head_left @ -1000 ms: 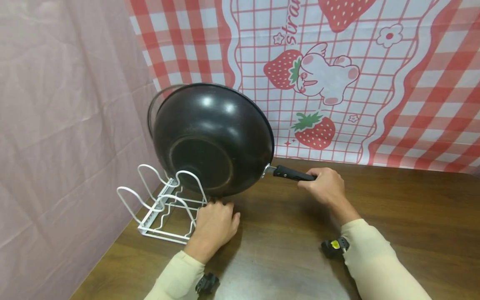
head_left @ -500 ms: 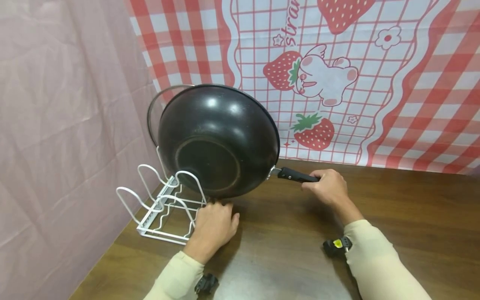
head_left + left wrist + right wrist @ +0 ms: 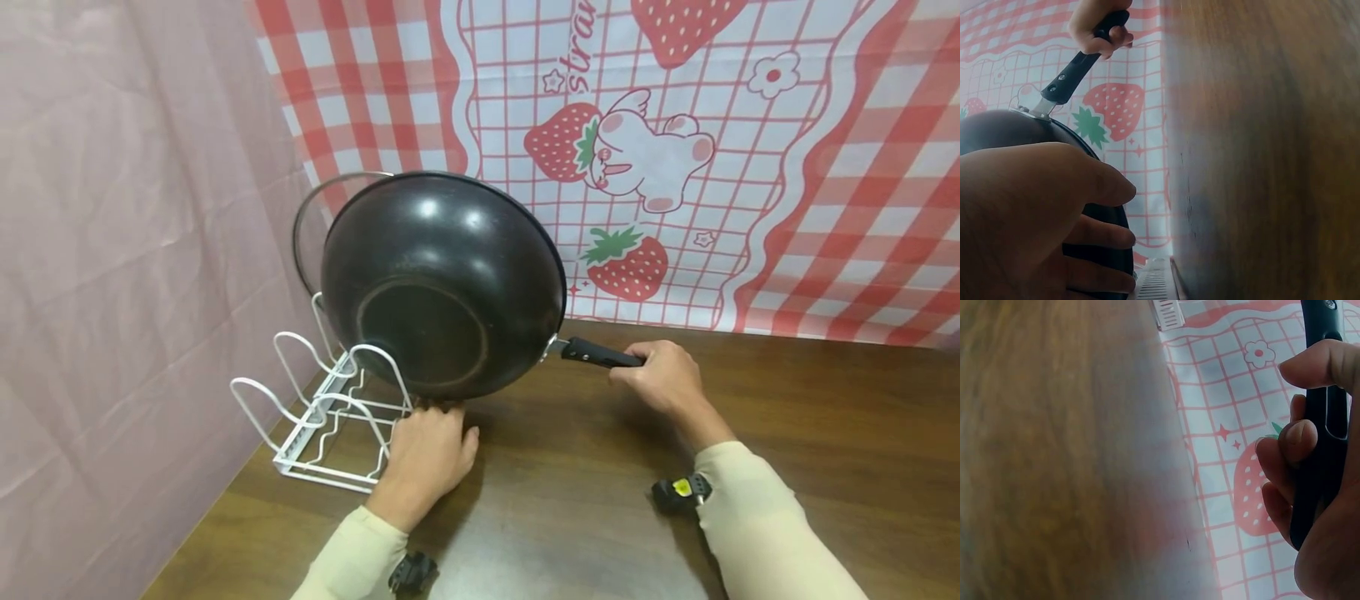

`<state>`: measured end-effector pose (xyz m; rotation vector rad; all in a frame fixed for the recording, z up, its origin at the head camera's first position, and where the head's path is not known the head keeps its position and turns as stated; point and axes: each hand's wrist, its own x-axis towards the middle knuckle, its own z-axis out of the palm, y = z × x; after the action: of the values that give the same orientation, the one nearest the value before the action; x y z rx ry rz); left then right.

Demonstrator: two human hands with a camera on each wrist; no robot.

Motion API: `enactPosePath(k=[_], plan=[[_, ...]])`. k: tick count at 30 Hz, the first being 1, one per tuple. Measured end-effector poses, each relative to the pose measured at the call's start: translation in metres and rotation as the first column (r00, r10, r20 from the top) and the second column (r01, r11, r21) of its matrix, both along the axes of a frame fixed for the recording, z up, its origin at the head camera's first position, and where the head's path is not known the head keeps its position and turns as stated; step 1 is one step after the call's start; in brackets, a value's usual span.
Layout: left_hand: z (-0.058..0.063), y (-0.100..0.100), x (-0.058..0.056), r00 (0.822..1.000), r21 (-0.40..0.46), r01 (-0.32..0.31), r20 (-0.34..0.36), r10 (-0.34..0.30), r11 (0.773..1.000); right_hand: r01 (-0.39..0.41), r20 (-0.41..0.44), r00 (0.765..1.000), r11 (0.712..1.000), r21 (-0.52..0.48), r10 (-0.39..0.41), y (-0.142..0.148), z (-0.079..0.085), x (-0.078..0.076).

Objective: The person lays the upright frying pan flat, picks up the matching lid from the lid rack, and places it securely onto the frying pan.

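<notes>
A black wok (image 3: 420, 325) stands tilted on edge, its rounded underside facing me and its lower left part behind a hoop of the white wire pan rack (image 3: 300, 454). My right hand (image 3: 663, 375) grips the wok's black handle (image 3: 600, 353). In the right wrist view the fingers (image 3: 1275, 462) curl round the handle (image 3: 1325, 456). My left hand (image 3: 427, 450) lies at the rack's right side, just below the wok's lower edge. Its fingers (image 3: 1100, 231) point down in the left wrist view, close by the rack's slotted rail (image 3: 1155, 284); I cannot tell whether they grip it.
Rack and wok are on a brown wooden table (image 3: 555, 500). A pink cloth (image 3: 135, 250) hangs at the left, next to the rack. Behind the wok rises a red-and-white strawberry-print cloth (image 3: 510, 75). A pale glass-like rim (image 3: 298, 225) shows behind the wok's left side.
My right hand has drawn the wok a little to the right, and more of the pale rim behind it shows. The left hand and the rack have barely moved.
</notes>
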<state>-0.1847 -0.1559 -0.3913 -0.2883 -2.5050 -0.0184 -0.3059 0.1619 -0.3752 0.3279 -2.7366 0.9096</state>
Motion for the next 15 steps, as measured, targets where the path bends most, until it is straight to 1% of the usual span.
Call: enactPosePath(k=[4,10,15], plan=[[0.0002,-0.0010,-0.0008,1.000,0.000,0.011,-0.016,-0.011,1.000,0.002,-0.008,1.000,1.000,-0.003,-0.002,0.0022,-0.0016,-0.0011],[0.0013,-0.0003,-0.0006,1.000,-0.007,0.004,0.006,-0.004,1.000,-0.014,-0.007,1.000,1.000,-0.011,0.014,0.0068,-0.0027,-0.0004],[0.0009,0.0001,0.0008,1.000,-0.007,0.004,-0.001,-0.004,1.000,-0.019,0.003,1.000,1.000,-0.013,0.019,0.0099,-0.0038,0.0006]])
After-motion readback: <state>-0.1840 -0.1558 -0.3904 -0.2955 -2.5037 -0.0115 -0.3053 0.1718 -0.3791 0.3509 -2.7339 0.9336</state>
